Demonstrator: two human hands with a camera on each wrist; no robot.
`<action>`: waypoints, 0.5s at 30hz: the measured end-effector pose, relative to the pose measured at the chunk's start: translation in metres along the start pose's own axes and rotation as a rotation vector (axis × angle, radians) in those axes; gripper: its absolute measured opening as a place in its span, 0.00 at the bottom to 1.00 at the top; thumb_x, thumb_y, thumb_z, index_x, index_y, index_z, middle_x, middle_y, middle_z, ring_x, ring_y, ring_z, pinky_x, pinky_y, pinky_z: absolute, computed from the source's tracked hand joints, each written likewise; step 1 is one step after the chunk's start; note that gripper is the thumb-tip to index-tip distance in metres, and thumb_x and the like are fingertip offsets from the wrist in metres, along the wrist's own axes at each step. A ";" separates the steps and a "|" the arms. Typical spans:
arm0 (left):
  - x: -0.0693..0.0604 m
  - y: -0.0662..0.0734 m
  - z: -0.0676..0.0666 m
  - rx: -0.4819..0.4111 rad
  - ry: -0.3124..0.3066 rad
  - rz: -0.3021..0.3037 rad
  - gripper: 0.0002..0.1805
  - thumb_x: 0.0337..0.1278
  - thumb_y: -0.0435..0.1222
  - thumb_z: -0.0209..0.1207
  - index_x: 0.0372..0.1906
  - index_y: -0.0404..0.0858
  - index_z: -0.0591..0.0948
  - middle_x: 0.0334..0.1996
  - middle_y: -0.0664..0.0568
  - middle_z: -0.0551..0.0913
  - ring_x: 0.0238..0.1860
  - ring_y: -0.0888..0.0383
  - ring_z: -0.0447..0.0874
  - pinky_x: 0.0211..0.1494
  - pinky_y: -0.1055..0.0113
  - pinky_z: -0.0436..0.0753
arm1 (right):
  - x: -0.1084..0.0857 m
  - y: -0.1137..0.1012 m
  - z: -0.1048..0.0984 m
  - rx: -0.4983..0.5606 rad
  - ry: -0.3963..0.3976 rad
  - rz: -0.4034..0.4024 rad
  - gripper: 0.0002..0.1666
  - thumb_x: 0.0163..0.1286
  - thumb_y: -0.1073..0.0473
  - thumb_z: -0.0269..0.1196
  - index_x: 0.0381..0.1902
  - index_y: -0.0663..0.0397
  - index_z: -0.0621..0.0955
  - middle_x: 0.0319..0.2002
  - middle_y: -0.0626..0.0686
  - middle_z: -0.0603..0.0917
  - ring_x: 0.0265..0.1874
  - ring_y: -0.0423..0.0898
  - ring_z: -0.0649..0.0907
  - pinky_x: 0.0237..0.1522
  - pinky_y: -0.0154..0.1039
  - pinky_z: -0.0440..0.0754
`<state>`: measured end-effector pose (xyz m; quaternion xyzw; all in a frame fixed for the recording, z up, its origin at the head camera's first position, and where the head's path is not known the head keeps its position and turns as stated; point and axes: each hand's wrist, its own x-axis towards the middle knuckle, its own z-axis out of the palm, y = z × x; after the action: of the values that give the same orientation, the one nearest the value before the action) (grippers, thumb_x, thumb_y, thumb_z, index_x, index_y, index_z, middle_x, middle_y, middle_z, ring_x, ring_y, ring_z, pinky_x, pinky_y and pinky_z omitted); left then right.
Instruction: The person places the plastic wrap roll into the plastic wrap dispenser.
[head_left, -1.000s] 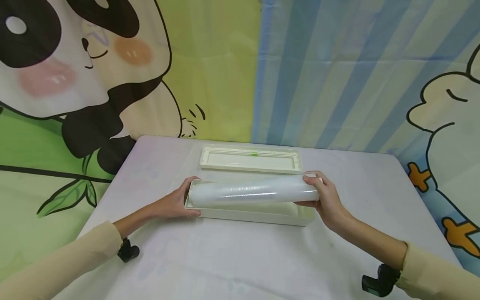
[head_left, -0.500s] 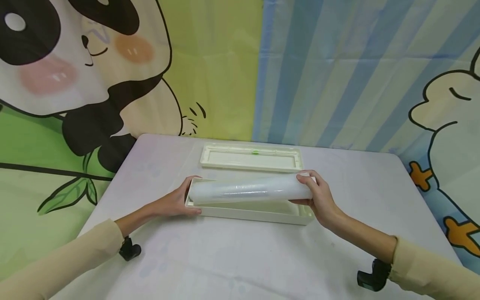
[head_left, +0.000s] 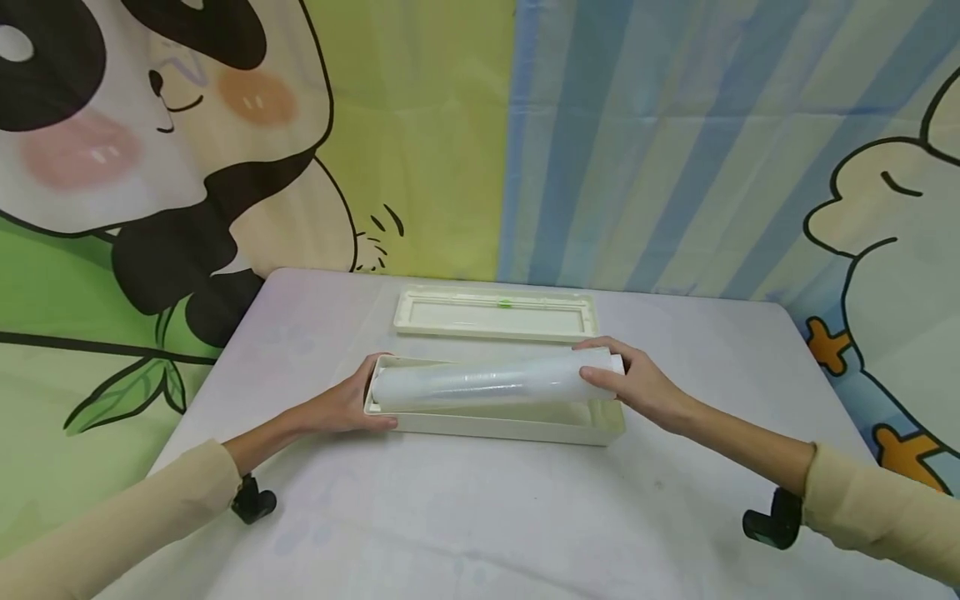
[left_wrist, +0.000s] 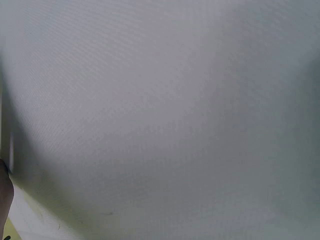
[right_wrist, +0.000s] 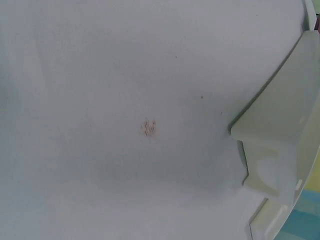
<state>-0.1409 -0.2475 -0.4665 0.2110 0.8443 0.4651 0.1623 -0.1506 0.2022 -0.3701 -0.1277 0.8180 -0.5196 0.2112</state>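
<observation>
A roll of cling film [head_left: 480, 382] lies slanted over a long cream box [head_left: 510, 426]. Its left end sits inside the box, while its right end is raised above the box's right part. My right hand [head_left: 633, 382] holds that raised end, thumb on the near side and fingers over the far side. My left hand [head_left: 351, 400] grips the box's left end, thumb at the front wall. In the right wrist view the box's end [right_wrist: 272, 115] shows at the right edge, with the hand out of sight. The left wrist view shows mostly tablecloth and a sliver of a hand [left_wrist: 5, 192].
Behind the box lies a cream lid [head_left: 495, 315], inner side up, with a small green piece [head_left: 505, 304] on its rail. A white cloth covers the table [head_left: 450, 517]. Printed curtains [head_left: 637, 150] hang right behind the table's far edge.
My right hand has shifted its hold on the roll: the thumb is now lower on the near side, and the roll's right end face shows. My left hand stays on the box.
</observation>
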 end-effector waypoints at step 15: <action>0.001 -0.002 -0.002 0.028 0.000 0.022 0.52 0.44 0.41 0.74 0.69 0.45 0.51 0.59 0.44 0.69 0.51 0.52 0.71 0.51 0.67 0.73 | 0.018 -0.016 -0.021 -0.347 -0.300 -0.105 0.36 0.64 0.49 0.67 0.68 0.43 0.71 0.55 0.56 0.79 0.27 0.40 0.70 0.31 0.36 0.72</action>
<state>-0.1432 -0.2498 -0.4668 0.2227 0.8482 0.4551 0.1543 -0.1764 0.2042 -0.3520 -0.2800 0.8468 -0.3569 0.2779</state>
